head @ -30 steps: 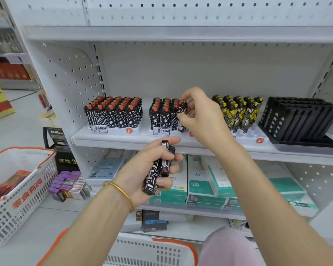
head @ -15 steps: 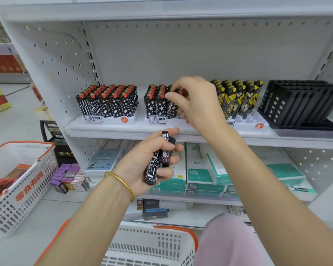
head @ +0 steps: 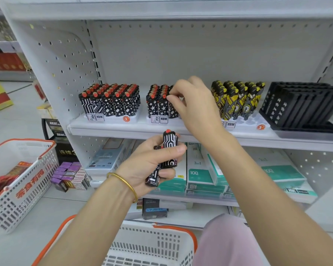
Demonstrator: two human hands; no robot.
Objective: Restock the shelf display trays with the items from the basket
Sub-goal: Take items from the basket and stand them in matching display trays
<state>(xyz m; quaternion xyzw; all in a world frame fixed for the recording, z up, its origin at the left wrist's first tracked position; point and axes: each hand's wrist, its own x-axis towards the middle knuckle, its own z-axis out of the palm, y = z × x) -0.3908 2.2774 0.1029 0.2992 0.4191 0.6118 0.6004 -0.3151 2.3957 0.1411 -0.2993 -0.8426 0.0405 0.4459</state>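
Lighters going onto the shelf (head: 123,129), both hands busy.
The left hand (head: 142,166) wraps its fingers around 2 black-and-white lighters (head: 169,148) with red caps, just below the shelf edge. The right hand (head: 196,104) is up at the middle display tray (head: 160,120), curled fingertips pinching the top of 1 lighter (head: 173,110) standing in it. A white basket (head: 173,227) sits below.

A white metal shelf unit (head: 108,129) fills the view; its back panel (head: 200,54) is plain, with a row of small holes near the top; the side panel (head: 65,64) at its left edge is perforated all over; an upper shelf (head: 161,10) spans the top; the floor (head: 21,121) is pale and glossy; far left stands another aisle rack (head: 4,62), blurred, red-fronted; the light is bright and even.
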